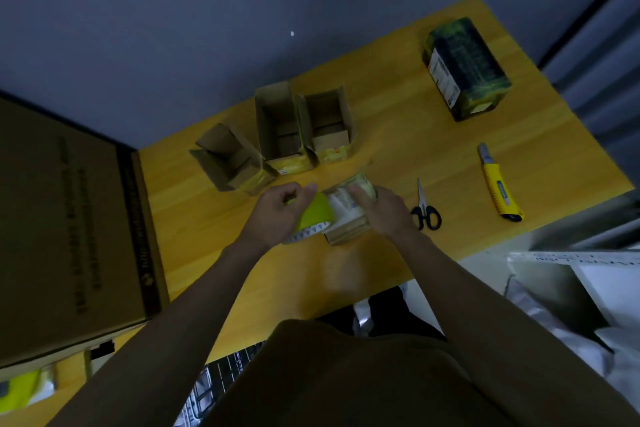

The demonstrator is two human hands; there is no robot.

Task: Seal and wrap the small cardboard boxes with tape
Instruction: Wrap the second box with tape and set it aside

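A small cardboard box (346,215) lies in the middle of the yellow wooden table (398,135), its top glossy with tape. My left hand (277,211) grips a yellow tape roll (313,217) pressed against the box's left end. My right hand (384,210) lies over the box's right side, fingers stretched across its top. Behind them stand three open small cardboard boxes: one tipped at the left (230,158), one in the middle (278,130) and one at the right (327,126).
Black-handled scissors (424,208) and a yellow utility knife (498,185) lie right of the box. A dark green wrapped box (464,68) stands at the far right. A large cardboard carton (69,229) fills the left side. White bags (571,288) lie beyond the table's right edge.
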